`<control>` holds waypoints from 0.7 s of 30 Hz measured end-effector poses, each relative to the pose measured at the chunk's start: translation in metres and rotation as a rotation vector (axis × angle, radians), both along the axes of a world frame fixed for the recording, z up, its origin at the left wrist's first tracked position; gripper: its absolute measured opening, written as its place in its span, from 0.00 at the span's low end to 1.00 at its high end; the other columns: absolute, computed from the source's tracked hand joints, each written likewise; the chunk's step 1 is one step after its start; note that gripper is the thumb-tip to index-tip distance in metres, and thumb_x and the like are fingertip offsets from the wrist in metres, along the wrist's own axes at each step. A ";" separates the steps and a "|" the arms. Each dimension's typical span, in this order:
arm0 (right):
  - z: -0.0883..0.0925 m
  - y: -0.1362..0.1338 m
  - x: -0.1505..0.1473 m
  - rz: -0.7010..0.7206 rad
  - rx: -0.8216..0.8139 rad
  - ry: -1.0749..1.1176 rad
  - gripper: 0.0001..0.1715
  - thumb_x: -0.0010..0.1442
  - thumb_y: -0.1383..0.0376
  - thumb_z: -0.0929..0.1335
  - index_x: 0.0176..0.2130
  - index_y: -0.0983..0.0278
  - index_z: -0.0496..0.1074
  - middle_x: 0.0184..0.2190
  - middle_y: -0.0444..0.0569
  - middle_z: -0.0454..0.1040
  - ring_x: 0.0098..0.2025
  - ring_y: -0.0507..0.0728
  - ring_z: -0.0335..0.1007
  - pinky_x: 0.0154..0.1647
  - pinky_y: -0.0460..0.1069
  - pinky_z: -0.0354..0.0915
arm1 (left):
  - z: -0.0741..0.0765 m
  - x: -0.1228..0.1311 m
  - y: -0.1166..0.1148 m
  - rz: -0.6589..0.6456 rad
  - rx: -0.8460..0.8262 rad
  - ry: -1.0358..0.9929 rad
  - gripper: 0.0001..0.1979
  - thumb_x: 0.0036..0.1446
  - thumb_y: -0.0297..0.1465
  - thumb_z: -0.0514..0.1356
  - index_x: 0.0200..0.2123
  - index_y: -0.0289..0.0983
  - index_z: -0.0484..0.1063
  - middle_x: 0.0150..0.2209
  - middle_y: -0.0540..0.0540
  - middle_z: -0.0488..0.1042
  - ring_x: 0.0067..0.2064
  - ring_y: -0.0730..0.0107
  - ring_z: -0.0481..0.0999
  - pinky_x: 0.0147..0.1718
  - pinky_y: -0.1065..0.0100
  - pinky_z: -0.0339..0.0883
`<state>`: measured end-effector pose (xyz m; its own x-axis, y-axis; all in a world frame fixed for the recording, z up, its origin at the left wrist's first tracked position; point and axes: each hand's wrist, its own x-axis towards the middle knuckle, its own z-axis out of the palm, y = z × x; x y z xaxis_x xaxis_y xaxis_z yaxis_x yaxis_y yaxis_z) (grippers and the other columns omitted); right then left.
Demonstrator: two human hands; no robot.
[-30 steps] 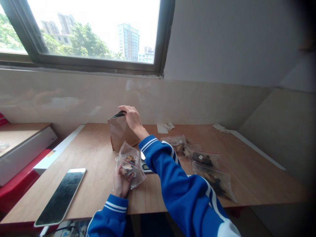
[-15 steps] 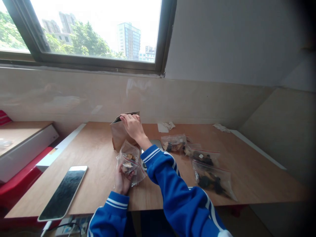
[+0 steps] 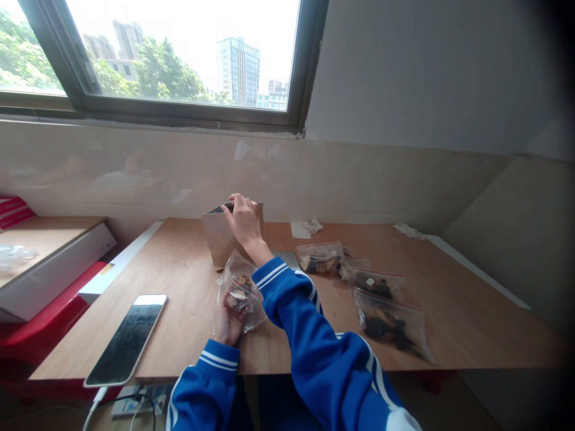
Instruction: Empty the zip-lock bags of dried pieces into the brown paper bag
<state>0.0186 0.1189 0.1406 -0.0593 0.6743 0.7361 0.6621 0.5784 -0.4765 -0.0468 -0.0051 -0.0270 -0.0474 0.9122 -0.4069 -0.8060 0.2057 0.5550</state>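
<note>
Your right hand (image 3: 244, 219) grips the open top rim of the brown paper bag (image 3: 222, 242), which stands upright near the table's far edge. Your left hand (image 3: 228, 320) is closed around a clear zip bag (image 3: 239, 290), just in front of the paper bag and close to the near edge. Three filled zip bags (image 3: 381, 299) crowd the right; bare wood (image 3: 179, 287) lies open between your hands and the phone (image 3: 127, 338).

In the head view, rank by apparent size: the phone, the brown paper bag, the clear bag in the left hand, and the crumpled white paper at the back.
1. phone, though it lies nearest the camera
2. brown paper bag, partly hidden by the right hand
3. clear bag in the left hand, close to the paper bag, so unsure
4. crumpled white paper
</note>
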 end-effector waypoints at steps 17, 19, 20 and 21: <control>-0.082 -0.082 0.080 0.569 -0.571 -0.021 0.10 0.58 0.63 0.67 0.40 0.62 0.73 0.39 0.48 0.71 0.38 0.53 0.69 0.39 0.48 0.65 | 0.010 0.002 -0.009 -0.081 0.192 -0.050 0.17 0.55 0.31 0.57 0.47 0.32 0.71 0.41 0.41 0.77 0.37 0.66 0.77 0.33 0.68 0.73; -0.085 -0.082 0.083 0.568 -0.587 -0.058 0.12 0.56 0.62 0.69 0.42 0.61 0.72 0.41 0.48 0.68 0.39 0.53 0.67 0.40 0.48 0.65 | 0.009 0.003 -0.009 -0.075 0.228 -0.069 0.16 0.52 0.27 0.58 0.46 0.33 0.71 0.40 0.42 0.77 0.39 0.65 0.77 0.38 0.67 0.72; -0.086 -0.082 0.085 0.573 -0.600 -0.072 0.13 0.55 0.62 0.70 0.42 0.61 0.71 0.41 0.47 0.66 0.39 0.53 0.66 0.41 0.48 0.65 | 0.009 0.004 -0.010 -0.073 0.249 -0.062 0.17 0.51 0.25 0.58 0.46 0.34 0.71 0.40 0.43 0.77 0.40 0.65 0.77 0.39 0.66 0.72; -0.086 -0.083 0.087 0.580 -0.616 -0.086 0.15 0.53 0.61 0.71 0.42 0.61 0.71 0.41 0.47 0.64 0.38 0.52 0.65 0.41 0.48 0.66 | 0.008 0.004 -0.010 -0.073 0.266 -0.042 0.17 0.50 0.24 0.59 0.46 0.35 0.71 0.40 0.44 0.77 0.41 0.65 0.77 0.40 0.66 0.72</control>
